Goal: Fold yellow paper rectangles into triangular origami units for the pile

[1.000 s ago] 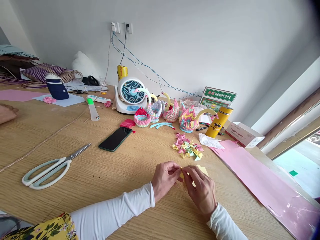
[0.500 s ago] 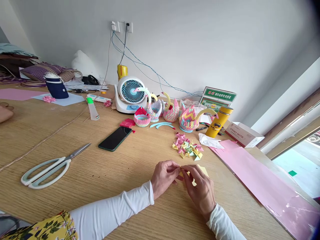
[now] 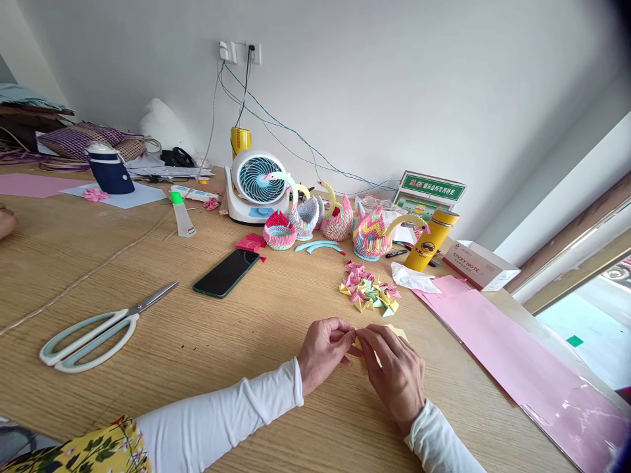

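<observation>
My left hand (image 3: 323,349) and my right hand (image 3: 397,374) meet low on the wooden table (image 3: 207,335), fingers pinched together on a small yellow paper piece (image 3: 359,341). More yellow paper (image 3: 398,332) lies flat under and behind my right hand. Just beyond my hands sits a pile of folded pink, yellow and green paper triangles (image 3: 369,293). Both arms wear white sleeves.
Large pale scissors (image 3: 91,327) lie at the left, a dark phone (image 3: 227,272) in the middle. Paper swans (image 3: 340,223), a small fan (image 3: 256,187), a yellow flask (image 3: 431,240) and a sticky-note box (image 3: 478,265) stand behind. Pink sheets (image 3: 522,361) cover the right. Another person's hand (image 3: 6,220) shows at far left.
My hands stay pinched on the yellow paper with only slight finger shifts. The other person's hand at far left has drawn back toward the frame edge.
</observation>
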{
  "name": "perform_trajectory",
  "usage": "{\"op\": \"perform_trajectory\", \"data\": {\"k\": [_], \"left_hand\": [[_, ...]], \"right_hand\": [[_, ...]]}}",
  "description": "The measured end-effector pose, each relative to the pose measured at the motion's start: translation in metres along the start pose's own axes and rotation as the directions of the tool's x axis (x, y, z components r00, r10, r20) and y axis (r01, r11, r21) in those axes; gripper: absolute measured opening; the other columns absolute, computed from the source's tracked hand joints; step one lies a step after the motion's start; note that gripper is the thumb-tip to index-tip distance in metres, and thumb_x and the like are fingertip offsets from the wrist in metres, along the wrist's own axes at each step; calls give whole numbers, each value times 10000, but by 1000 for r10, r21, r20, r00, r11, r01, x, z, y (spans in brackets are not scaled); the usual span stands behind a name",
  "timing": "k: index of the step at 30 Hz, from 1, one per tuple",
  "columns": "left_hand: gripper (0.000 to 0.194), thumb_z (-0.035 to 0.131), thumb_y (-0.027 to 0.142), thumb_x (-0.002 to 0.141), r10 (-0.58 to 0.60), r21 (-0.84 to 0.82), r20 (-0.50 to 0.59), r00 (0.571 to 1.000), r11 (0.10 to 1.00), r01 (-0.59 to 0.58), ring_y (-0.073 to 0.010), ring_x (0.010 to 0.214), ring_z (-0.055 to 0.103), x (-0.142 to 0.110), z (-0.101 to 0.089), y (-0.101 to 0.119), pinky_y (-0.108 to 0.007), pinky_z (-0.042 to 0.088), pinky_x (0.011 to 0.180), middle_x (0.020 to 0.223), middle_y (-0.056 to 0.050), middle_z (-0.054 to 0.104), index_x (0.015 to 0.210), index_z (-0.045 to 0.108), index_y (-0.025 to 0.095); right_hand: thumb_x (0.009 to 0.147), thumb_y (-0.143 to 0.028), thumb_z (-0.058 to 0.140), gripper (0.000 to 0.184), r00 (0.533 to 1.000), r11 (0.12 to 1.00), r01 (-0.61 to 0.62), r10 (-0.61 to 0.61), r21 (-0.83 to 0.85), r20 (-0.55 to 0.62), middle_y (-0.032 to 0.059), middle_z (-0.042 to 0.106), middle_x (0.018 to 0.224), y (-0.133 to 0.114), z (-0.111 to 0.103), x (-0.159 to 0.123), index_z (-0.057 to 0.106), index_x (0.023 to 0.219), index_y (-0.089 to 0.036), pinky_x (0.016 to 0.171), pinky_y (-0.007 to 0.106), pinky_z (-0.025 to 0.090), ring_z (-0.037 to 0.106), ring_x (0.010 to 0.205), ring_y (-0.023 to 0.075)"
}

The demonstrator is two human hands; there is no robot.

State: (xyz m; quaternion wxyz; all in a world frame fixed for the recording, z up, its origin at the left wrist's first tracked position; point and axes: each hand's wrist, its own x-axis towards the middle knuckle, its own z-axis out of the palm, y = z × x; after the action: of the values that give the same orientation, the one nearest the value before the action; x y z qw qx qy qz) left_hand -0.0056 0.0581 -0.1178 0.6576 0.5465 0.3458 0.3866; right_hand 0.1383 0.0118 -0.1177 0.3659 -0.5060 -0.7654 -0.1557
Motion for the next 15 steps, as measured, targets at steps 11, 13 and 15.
{"op": "perform_trajectory", "data": {"k": [11, 13, 15], "left_hand": [[291, 590, 380, 804, -45, -80, -18, 999, 996, 43, -207, 740, 706, -2, -3, 8, -191, 467, 530, 831, -104, 698, 823, 610, 90], [302, 589, 393, 808, -47, -81, -19, 999, 996, 46, -190, 708, 705, -1, -4, 8, -179, 452, 522, 805, -91, 696, 824, 608, 92], [303, 579, 397, 818, -43, -78, -20, 999, 996, 42, -170, 666, 701, 0, -4, 7, -170, 443, 510, 790, -78, 691, 823, 607, 95]], "right_hand": [[894, -147, 498, 263, 994, 996, 79, -76, -32, 78, 73, 674, 957, 3, -2, -4, 630, 1117, -191, 691, 279, 439, 611, 793, 185], [890, -150, 498, 253, 995, 998, 59, -59, 0, 82, 74, 677, 952, 2, -3, -3, 639, 1094, -201, 696, 283, 448, 613, 790, 186], [891, -159, 491, 228, 996, 998, -4, -1, 55, 88, 75, 676, 943, 1, -4, -1, 647, 1050, -205, 697, 285, 458, 615, 794, 187]]}}
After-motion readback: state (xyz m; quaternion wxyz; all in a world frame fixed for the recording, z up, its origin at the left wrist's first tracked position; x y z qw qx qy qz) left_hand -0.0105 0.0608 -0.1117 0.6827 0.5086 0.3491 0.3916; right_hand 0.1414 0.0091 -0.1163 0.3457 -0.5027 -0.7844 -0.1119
